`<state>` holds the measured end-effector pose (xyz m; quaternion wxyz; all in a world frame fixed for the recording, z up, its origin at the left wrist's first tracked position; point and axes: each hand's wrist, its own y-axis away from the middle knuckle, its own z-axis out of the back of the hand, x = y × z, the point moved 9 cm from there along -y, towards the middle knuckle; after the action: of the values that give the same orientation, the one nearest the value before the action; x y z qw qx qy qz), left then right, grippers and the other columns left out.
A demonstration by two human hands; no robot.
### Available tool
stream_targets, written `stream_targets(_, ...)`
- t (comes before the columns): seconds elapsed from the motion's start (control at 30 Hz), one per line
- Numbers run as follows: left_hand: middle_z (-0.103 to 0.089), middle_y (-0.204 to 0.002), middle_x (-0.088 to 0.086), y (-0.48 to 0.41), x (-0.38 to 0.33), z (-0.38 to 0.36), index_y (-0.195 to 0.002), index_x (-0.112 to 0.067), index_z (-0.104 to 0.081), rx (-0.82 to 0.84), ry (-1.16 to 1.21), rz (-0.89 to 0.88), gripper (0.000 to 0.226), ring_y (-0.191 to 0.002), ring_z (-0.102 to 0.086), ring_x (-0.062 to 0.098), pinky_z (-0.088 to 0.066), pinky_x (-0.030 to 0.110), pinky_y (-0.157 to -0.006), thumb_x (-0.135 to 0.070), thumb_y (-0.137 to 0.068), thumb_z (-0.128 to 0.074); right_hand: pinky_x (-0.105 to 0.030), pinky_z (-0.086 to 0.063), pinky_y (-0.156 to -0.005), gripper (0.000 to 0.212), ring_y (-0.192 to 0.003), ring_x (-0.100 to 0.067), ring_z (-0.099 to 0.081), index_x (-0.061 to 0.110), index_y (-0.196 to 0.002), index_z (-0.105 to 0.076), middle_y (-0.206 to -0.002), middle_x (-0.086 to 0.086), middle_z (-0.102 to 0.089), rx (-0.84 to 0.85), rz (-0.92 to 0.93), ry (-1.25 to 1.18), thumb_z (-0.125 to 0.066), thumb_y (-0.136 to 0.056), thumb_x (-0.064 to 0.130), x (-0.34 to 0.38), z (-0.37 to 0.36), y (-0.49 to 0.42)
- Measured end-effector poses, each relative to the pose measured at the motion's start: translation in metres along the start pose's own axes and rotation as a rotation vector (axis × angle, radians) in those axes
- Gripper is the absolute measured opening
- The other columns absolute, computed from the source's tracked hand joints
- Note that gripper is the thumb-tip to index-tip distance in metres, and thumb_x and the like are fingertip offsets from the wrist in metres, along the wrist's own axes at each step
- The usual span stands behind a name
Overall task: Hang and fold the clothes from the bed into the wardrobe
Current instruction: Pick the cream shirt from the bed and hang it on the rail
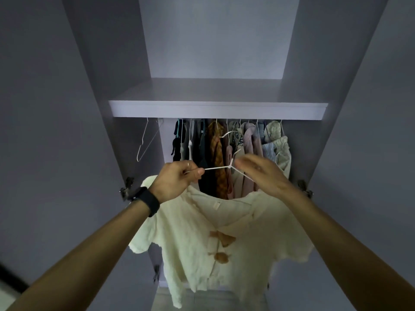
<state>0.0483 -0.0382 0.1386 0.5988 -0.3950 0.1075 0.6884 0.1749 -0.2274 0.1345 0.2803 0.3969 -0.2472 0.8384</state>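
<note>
Mid-frame at the wardrobe (217, 107), left hand (177, 178) pinching a wire hanger (215, 168), right hand (258, 172) open-fingered on it; the cream shirt (202, 232), loosely draped, could slide off.

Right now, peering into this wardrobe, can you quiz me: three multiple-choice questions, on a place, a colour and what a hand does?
1. Where is the empty hanger?
A. under the shelf, left of the hung clothes
B. on the floor
C. on a door

2. What colour is the shirt on the held hanger?
A. black
B. cream
C. red

3. What does the left hand do?
A. hangs idle
B. pinches the held hanger
C. shuts a door

Answers: 1 A, it hangs alone beside the clothes; 2 B, the cloth is pale cream; 3 B, it grips the wire arm.
</note>
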Motion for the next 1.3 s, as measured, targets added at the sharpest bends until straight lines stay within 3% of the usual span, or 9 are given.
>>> stream_targets(0.13, -0.073, -0.079, -0.015, 0.015, 0.035, 0.019, -0.075, -0.028, -0.07, -0.097, 0.037, 0.112, 0.027, -0.075, -0.067, 0.001, -0.046, 0.012, -0.071, -0.046, -0.094, -0.062, -0.026, -0.037, -0.071, 0.053, -0.065, 0.005, -0.049, 0.033, -0.086, -0.071, -0.065, 0.021, -0.057, 0.066, -0.281, 0.15, -0.041, -0.089, 0.077, -0.086, 0.0, 0.029)
stream_targets(0.27, -0.073, -0.08, -0.018, 0.019, 0.028, 0.008, -0.087, -0.038, -0.064, -0.021, -0.165, 0.092, 0.021, -0.08, -0.066, -0.002, -0.043, 0.032, -0.093, -0.053, -0.095, -0.05, -0.024, -0.032, -0.055, 0.043, -0.048, -0.001, -0.042, 0.029, -0.058, -0.054, -0.05, 0.013, -0.044, -0.138, -0.138, 0.127, -0.054, -0.1, 0.037, -0.091, -0.021, 0.035)
stream_targets(0.37, -0.072, -0.081, -0.004, 0.017, 0.004, -0.011, -0.099, -0.027, -0.067, 0.02, -0.121, 0.018, 0.023, -0.08, -0.067, 0.014, -0.051, 0.04, -0.083, -0.045, -0.099, -0.053, -0.014, -0.035, -0.055, 0.041, -0.058, -0.001, -0.051, 0.041, -0.064, -0.055, -0.061, 0.015, -0.055, -0.231, -0.018, 0.126, -0.054, -0.103, 0.028, -0.072, -0.041, 0.034)
stream_targets(0.5, -0.068, -0.076, 0.01, 0.018, 0.015, 0.0, -0.081, -0.025, -0.061, -0.053, -0.021, 0.053, 0.022, -0.069, -0.061, 0.022, -0.051, 0.038, -0.071, -0.028, -0.102, -0.055, -0.012, -0.036, -0.065, 0.023, -0.075, -0.003, -0.056, 0.03, -0.079, -0.061, -0.075, 0.014, -0.059, -0.338, 0.077, 0.143, -0.06, -0.1, 0.021, -0.058, -0.046, 0.042)
stream_targets(0.57, -0.063, -0.071, -0.001, 0.022, 0.025, 0.008, -0.071, -0.033, -0.053, -0.067, 0.001, 0.069, 0.031, -0.062, -0.054, 0.007, -0.045, 0.027, -0.066, -0.025, -0.101, -0.056, -0.009, -0.038, -0.075, 0.005, -0.084, -0.001, -0.057, 0.026, -0.092, -0.073, -0.086, 0.018, -0.064, -0.287, 0.08, 0.23, -0.069, -0.094, 0.023, -0.055, -0.047, 0.043)
stream_targets(0.67, -0.068, -0.081, -0.002, 0.027, 0.035, 0.014, -0.07, -0.034, -0.05, -0.063, 0.041, 0.074, 0.034, -0.066, -0.056, 0.003, -0.046, 0.023, -0.071, -0.023, -0.102, -0.056, -0.008, -0.04, -0.081, 0.019, -0.087, 0.006, -0.059, 0.023, -0.111, -0.077, -0.093, 0.022, -0.067, -0.167, 0.179, 0.335, -0.071, -0.093, 0.024, -0.035, -0.056, 0.038)
stream_targets(0.9, -0.074, -0.084, -0.004, 0.023, 0.056, 0.02, -0.094, -0.018, -0.069, -0.054, 0.063, 0.097, 0.019, -0.083, -0.068, 0.01, -0.054, 0.031, -0.084, -0.032, -0.1, -0.058, -0.014, -0.04, -0.063, 0.012, -0.07, -0.003, -0.057, 0.035, -0.091, -0.071, -0.073, 0.017, -0.06, 0.09, 0.165, 0.388, -0.062, -0.096, 0.04, -0.017, -0.096, 0.03)
stream_targets(1.13, -0.068, -0.121, 0.001, 0.009, 0.083, 0.046, -0.119, -0.022, -0.068, -0.038, -0.268, 0.117, 0.034, -0.11, -0.062, 0.023, -0.051, 0.043, -0.095, -0.044, -0.101, -0.05, -0.031, -0.045, -0.063, 0.018, -0.063, -0.012, -0.055, 0.019, -0.085, -0.068, -0.069, 0.001, -0.059, 0.085, 0.068, 0.24, -0.062, -0.097, 0.03, 0.003, -0.13, 0.012)
stream_targets(1.3, -0.027, -0.159, 0.005, 0.015, 0.131, 0.084, -0.152, -0.029, -0.032, 0.054, -0.848, 0.242, 0.056, -0.147, -0.02, 0.028, -0.01, 0.055, -0.121, -0.045, -0.099, -0.042, -0.03, -0.039, -0.062, 0.028, -0.06, -0.012, -0.05, 0.001, -0.081, -0.064, -0.066, -0.008, -0.055, 0.038, -0.156, 0.078, -0.062, -0.096, 0.024, 0.006, -0.165, -0.02)
